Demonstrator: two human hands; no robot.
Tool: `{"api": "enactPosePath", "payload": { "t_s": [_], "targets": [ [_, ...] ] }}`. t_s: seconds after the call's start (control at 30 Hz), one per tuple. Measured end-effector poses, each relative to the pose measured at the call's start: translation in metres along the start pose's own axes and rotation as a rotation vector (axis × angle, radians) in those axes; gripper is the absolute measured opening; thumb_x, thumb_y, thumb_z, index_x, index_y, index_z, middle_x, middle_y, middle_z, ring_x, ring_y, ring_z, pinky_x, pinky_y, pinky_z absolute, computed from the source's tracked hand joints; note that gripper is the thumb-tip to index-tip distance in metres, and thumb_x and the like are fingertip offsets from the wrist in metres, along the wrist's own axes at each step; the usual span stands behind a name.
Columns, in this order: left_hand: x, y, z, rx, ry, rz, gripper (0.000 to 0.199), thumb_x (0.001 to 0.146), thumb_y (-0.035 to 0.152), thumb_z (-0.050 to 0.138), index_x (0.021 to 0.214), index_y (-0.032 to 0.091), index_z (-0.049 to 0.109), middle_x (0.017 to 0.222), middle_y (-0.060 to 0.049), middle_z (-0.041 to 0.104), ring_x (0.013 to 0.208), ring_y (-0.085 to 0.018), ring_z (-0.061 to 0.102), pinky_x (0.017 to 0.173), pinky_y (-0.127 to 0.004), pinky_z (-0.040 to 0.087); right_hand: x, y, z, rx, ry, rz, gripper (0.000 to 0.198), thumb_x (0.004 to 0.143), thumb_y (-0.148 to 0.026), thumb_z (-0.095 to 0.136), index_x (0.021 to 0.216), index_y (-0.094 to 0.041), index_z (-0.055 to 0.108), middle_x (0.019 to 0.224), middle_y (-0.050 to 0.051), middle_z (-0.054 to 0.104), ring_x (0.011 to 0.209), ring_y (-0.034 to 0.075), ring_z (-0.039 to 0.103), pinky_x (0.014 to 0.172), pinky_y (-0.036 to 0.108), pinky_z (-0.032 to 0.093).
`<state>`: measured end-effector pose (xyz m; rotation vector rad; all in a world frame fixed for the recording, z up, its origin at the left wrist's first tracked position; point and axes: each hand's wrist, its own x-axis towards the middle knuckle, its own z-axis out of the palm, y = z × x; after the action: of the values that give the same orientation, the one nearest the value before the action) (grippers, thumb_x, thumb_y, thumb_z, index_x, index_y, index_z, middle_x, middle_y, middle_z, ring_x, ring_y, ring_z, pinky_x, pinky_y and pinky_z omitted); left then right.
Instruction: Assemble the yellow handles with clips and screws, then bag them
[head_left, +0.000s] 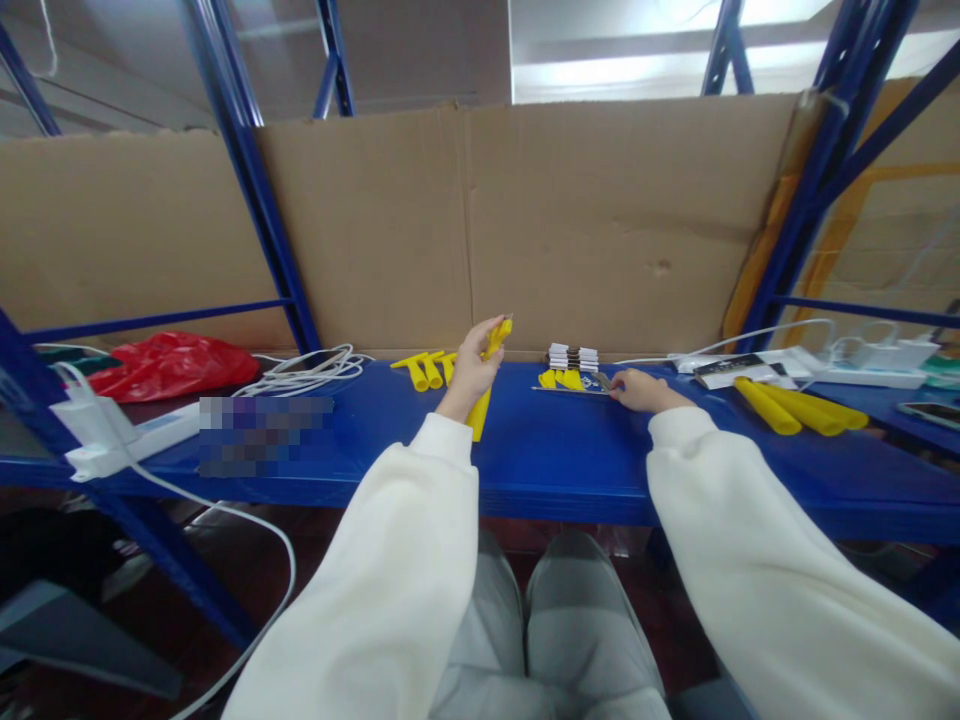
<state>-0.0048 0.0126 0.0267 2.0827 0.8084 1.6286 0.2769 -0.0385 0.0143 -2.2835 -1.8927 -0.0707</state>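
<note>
My left hand (474,372) is closed around a yellow T-shaped handle (480,418), its tube pointing down and its head up by my fingertips. A thin bit sticks out at the top of that head, too small to make out. My right hand (636,390) has its fingers pinched at a small grey piece (602,380) by the table's back. Just left of it lie small yellow parts (561,380), with a thin light rod in front. White stacked packets (574,357) stand behind them. More yellow T-shaped handles (420,374) lie left of my left hand.
Yellow tubes (795,408) lie at the right of the blue table (562,470), near white power strips (870,375) and a phone (930,412). At the left are a red bag (176,365), coiled white cables (319,370) and another power strip (161,430). Cardboard (600,220) walls the back.
</note>
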Motion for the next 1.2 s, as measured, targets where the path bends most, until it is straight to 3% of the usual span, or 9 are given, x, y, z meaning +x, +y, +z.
{"api": "enactPosePath", "payload": {
  "t_s": [0.1, 0.17, 0.4, 0.5, 0.63, 0.83, 1.03, 1.2],
  "targets": [
    [0.001, -0.017, 0.000, 0.082, 0.003, 0.232, 0.042, 0.086, 0.007, 0.056, 0.124, 0.022, 0.067, 0.141, -0.009, 0.059, 0.136, -0.023, 0.050, 0.116, -0.043, 0.037, 0.000, -0.001, -0.001, 0.017, 0.034, 0.022, 0.027, 0.087, -0.020, 0.050, 0.102, -0.023, 0.072, 0.116, 0.011, 0.071, 0.112, 0.030, 0.063, 0.095, 0.050, 0.045],
    [-0.002, -0.024, 0.005, 0.147, -0.091, 0.292, 0.041, 0.087, 0.006, 0.054, 0.121, 0.024, 0.069, 0.141, -0.009, 0.059, 0.134, -0.023, 0.053, 0.116, -0.045, 0.038, -0.001, -0.001, -0.002, 0.024, 0.072, 0.030, 0.028, 0.086, -0.016, 0.049, 0.101, -0.023, 0.072, 0.114, 0.010, 0.072, 0.112, 0.029, 0.063, 0.095, 0.049, 0.044],
    [-0.024, -0.020, 0.030, 0.473, -0.472, 0.252, 0.043, 0.085, 0.001, 0.051, 0.114, 0.020, 0.075, 0.134, -0.009, 0.065, 0.126, -0.023, 0.060, 0.113, -0.039, 0.043, -0.001, -0.002, -0.002, 0.031, 0.097, 0.039, 0.029, 0.084, -0.014, 0.050, 0.099, -0.022, 0.073, 0.115, 0.010, 0.073, 0.111, 0.029, 0.064, 0.093, 0.045, 0.045],
    [-0.030, -0.013, 0.034, 0.539, -0.558, 0.226, 0.047, 0.085, -0.001, 0.049, 0.118, 0.021, 0.073, 0.137, -0.007, 0.063, 0.126, -0.022, 0.060, 0.113, -0.037, 0.043, 0.000, -0.004, -0.001, 0.050, 0.166, 0.031, 0.031, 0.087, -0.017, 0.048, 0.103, -0.022, 0.074, 0.115, 0.011, 0.073, 0.111, 0.030, 0.064, 0.091, 0.043, 0.046],
    [-0.032, -0.008, 0.035, 0.580, -0.594, 0.217, 0.054, 0.082, -0.004, 0.048, 0.122, 0.022, 0.071, 0.139, -0.005, 0.062, 0.127, -0.022, 0.059, 0.113, -0.034, 0.042, 0.005, -0.006, 0.001, 0.092, 0.244, 0.004, 0.031, 0.088, -0.021, 0.049, 0.107, -0.022, 0.074, 0.112, 0.012, 0.074, 0.107, 0.028, 0.067, 0.086, 0.036, 0.048],
    [-0.030, -0.012, 0.036, 0.553, -0.597, 0.219, 0.058, 0.077, -0.007, 0.050, 0.121, 0.023, 0.072, 0.133, -0.004, 0.066, 0.127, -0.021, 0.060, 0.115, -0.033, 0.040, 0.024, -0.012, 0.004, 0.151, 0.223, -0.002, 0.024, 0.085, -0.024, 0.056, 0.098, -0.022, 0.077, 0.105, 0.010, 0.076, 0.101, 0.026, 0.068, 0.079, 0.032, 0.049],
    [-0.028, -0.019, 0.038, 0.461, -0.581, 0.182, 0.048, 0.079, -0.003, 0.054, 0.112, 0.023, 0.076, 0.126, -0.003, 0.070, 0.122, -0.021, 0.063, 0.112, -0.034, 0.043, 0.038, -0.020, 0.007, 0.157, 0.108, 0.057, 0.018, 0.080, -0.024, 0.064, 0.090, -0.025, 0.080, 0.102, 0.007, 0.077, 0.104, 0.028, 0.068, 0.089, 0.040, 0.048],
    [-0.026, -0.018, 0.038, 0.399, -0.548, 0.126, 0.037, 0.080, -0.002, 0.058, 0.103, 0.019, 0.079, 0.118, -0.007, 0.074, 0.117, -0.023, 0.067, 0.108, -0.035, 0.047, 0.038, -0.025, 0.011, 0.154, 0.112, 0.046, 0.017, 0.080, -0.026, 0.066, 0.090, -0.026, 0.080, 0.101, 0.007, 0.077, 0.103, 0.028, 0.068, 0.093, 0.044, 0.047]
  ]
}}
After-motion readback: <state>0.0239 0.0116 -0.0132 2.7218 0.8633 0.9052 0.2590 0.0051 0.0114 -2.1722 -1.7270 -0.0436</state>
